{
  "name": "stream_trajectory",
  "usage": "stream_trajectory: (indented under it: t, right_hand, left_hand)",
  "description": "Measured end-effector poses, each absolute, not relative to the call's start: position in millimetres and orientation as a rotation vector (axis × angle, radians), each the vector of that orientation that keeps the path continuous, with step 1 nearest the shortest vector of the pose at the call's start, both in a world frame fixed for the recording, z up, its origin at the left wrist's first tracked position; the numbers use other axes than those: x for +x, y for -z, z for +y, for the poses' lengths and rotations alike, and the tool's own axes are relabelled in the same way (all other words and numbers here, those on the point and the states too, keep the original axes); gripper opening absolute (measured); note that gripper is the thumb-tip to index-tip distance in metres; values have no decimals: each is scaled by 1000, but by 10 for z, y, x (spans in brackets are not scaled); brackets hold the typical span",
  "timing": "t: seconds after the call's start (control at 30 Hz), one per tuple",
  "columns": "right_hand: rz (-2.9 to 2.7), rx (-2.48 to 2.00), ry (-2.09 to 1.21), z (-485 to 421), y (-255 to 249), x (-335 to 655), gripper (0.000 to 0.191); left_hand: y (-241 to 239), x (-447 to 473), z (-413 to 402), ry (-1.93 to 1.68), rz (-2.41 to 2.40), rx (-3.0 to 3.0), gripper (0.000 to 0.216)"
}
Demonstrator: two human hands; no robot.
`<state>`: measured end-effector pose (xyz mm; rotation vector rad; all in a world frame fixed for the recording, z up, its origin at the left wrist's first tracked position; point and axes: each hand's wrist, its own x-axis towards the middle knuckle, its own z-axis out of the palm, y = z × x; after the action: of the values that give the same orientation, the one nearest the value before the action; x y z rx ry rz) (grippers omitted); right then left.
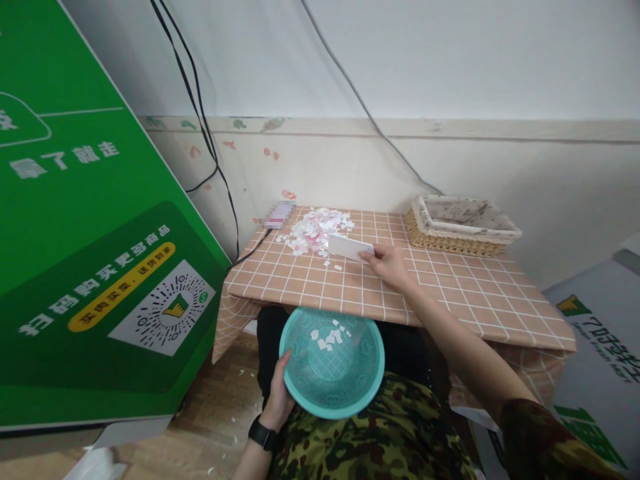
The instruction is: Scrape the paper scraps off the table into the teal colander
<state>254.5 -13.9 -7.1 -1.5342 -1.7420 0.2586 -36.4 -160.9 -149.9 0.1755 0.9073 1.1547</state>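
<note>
With my left hand [280, 390] I grip the left rim of a turquoise plastic basket [333, 397] on my lap, just under the table's front edge. Several small white paper scraps [327, 339] lie inside it. My right hand [387, 265] is over the table, pinching the right end of a flat white card-like piece [350, 247]. The far end of that piece touches or overlaps the right side of a heap of white and pinkish paper scraps [313, 232]. A few loose scraps lie in front of the heap.
A brown checked cloth covers the table [450, 287]. At its back right stands a wicker basket [455, 240] with a cloth lining. A power strip [280, 215] with a black cable lies at the back left. A green cabinet [100, 200] rises close on the left, a white one [600, 327] on the right.
</note>
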Motion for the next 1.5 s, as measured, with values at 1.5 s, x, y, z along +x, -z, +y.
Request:
stream_trajectory:
  t: [1.5]
  right_hand:
    - [-1666,-1316,-308,-93,394,2569,32]
  left_hand:
    - [1564,-282,-1487,-1157,813,314,36]
